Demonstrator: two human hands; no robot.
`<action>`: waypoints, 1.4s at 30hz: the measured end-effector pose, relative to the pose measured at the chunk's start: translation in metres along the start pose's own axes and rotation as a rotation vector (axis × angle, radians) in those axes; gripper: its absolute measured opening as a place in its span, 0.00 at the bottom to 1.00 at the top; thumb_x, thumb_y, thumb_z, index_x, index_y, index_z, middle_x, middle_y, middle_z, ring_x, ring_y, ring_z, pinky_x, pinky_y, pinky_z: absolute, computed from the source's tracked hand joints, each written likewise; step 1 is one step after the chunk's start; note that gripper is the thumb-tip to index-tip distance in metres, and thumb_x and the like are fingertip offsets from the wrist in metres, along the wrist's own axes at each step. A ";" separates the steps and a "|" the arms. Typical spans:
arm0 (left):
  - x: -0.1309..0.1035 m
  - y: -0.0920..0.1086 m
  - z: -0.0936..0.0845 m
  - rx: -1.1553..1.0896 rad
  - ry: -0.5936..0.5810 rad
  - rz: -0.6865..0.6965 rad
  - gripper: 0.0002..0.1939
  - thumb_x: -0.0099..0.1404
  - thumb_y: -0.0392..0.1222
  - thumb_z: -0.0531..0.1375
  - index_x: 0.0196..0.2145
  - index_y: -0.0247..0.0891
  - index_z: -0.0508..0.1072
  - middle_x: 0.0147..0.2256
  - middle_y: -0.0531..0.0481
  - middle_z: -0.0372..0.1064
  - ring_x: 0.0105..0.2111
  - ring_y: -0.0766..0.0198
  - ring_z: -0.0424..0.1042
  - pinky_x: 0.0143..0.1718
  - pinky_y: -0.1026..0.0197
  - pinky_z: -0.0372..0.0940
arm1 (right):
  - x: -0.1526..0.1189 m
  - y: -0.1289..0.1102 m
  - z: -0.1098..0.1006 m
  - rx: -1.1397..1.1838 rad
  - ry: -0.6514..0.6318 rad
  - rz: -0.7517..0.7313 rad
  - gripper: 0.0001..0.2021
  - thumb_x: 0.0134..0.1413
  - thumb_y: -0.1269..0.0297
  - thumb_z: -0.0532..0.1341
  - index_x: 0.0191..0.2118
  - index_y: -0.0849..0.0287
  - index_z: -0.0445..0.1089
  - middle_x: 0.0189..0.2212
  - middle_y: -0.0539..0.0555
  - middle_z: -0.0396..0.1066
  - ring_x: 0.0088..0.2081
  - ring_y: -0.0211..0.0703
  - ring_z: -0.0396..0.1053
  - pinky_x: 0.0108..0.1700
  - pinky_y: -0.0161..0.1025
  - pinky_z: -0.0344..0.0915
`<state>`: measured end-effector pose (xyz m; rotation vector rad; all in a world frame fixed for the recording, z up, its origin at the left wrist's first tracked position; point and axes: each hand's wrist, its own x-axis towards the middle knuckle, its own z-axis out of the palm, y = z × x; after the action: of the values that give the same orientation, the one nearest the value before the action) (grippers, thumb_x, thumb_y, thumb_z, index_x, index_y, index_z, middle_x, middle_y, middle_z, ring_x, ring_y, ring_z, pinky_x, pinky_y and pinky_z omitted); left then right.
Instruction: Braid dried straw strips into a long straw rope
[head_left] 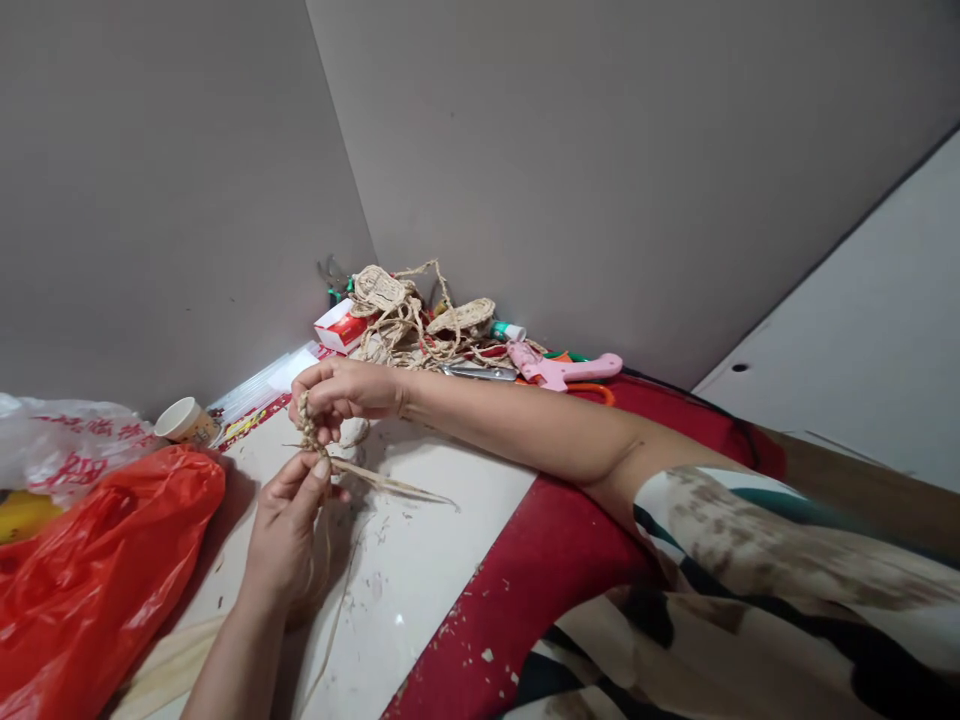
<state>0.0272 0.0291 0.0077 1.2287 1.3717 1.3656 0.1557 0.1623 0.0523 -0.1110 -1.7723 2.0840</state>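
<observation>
A short length of braided straw cord [307, 420] hangs between my two hands. My right hand [341, 390], at the upper end, has its fingers closed round the braid. Just below, my left hand [292, 515] pinches the lower end between thumb and fingers. Loose straw strands [394, 483] stick out to the right from the pinch. Another thin strand trails down past my left wrist over the white tabletop [420, 540]. Part of the braid is hidden by my fingers.
Woven straw pieces and cords [405, 315] lie heaped in the wall corner, beside a red and white box [341, 325]. A pink glue gun [562, 368] and pliers [330, 275] are near. Left are a paper cup [187, 422] and a red plastic bag [112, 580].
</observation>
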 end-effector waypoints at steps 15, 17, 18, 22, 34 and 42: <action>0.008 -0.016 -0.028 1.074 0.219 1.035 0.09 0.62 0.29 0.57 0.40 0.38 0.69 0.50 0.38 0.70 0.51 0.52 0.69 0.49 0.51 0.65 | 0.010 0.015 0.003 0.460 0.256 0.444 0.10 0.49 0.71 0.55 0.21 0.61 0.54 0.12 0.42 0.53 0.11 0.25 0.47 0.10 0.23 0.45; 0.010 -0.017 -0.032 1.226 0.174 1.112 0.09 0.61 0.28 0.58 0.39 0.36 0.69 0.51 0.34 0.69 0.50 0.51 0.69 0.49 0.51 0.65 | 0.009 0.014 0.004 0.481 0.267 0.491 0.11 0.50 0.71 0.54 0.20 0.61 0.52 0.12 0.42 0.51 0.11 0.24 0.45 0.10 0.22 0.43; 0.010 -0.016 -0.033 1.296 0.147 1.147 0.09 0.60 0.28 0.58 0.39 0.35 0.69 0.51 0.33 0.69 0.50 0.50 0.69 0.49 0.50 0.65 | 0.008 0.013 0.005 0.492 0.274 0.497 0.11 0.50 0.72 0.54 0.20 0.61 0.52 0.12 0.42 0.51 0.11 0.24 0.45 0.10 0.22 0.43; 0.007 -0.010 -0.031 1.456 0.093 1.175 0.07 0.60 0.27 0.57 0.37 0.34 0.68 0.50 0.32 0.69 0.50 0.48 0.67 0.51 0.49 0.63 | 0.003 0.007 0.007 0.533 0.300 0.451 0.08 0.52 0.70 0.54 0.24 0.63 0.59 0.14 0.45 0.57 0.12 0.25 0.51 0.11 0.22 0.49; 0.008 -0.013 -0.029 1.591 0.011 0.926 0.07 0.64 0.29 0.52 0.34 0.34 0.69 0.49 0.33 0.69 0.46 0.48 0.66 0.45 0.52 0.65 | -0.001 0.021 0.010 0.136 0.257 0.289 0.06 0.55 0.79 0.56 0.30 0.67 0.68 0.17 0.48 0.68 0.18 0.29 0.66 0.21 0.24 0.66; 0.006 -0.010 -0.023 1.645 -0.001 0.848 0.09 0.63 0.28 0.52 0.37 0.32 0.70 0.47 0.35 0.70 0.43 0.50 0.66 0.44 0.53 0.64 | -0.004 0.025 0.008 -0.042 0.217 0.232 0.06 0.54 0.79 0.58 0.36 0.66 0.71 0.23 0.46 0.68 0.22 0.27 0.67 0.25 0.25 0.68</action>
<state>0.0030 0.0310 -0.0002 3.0837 2.0971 0.3518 0.1506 0.1505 0.0287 -0.5578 -1.7397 2.0967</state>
